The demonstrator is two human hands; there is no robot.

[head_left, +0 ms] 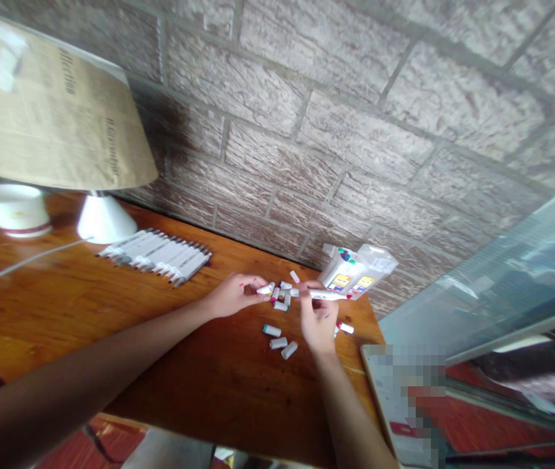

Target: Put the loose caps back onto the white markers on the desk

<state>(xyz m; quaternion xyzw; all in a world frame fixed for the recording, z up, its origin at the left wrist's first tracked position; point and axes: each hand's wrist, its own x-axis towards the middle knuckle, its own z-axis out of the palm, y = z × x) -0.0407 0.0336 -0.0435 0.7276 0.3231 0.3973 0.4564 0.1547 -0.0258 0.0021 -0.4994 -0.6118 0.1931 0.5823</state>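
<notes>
My right hand (320, 320) is closed around a white marker (325, 295), which lies nearly level with a red end pointing right. Between the thumb and fingers of my left hand (236, 294) is a small white marker cap (266, 289). A cluster of loose marker caps (281, 305) lies on the table between both hands. Several more caps (278, 342) are scattered nearer to me, and a white cap with a red end (346, 327) sits right of my right hand. Left of my left hand, a row of white markers (155, 255) lies side by side.
Behind my right hand stands a clear plastic marker case (359, 268) with a few coloured ends inside. A lamp (104, 218) with a paper shade and a white cup (11, 208) occupy the left of the wooden table (199, 378). A brick wall (277, 130) runs along the back.
</notes>
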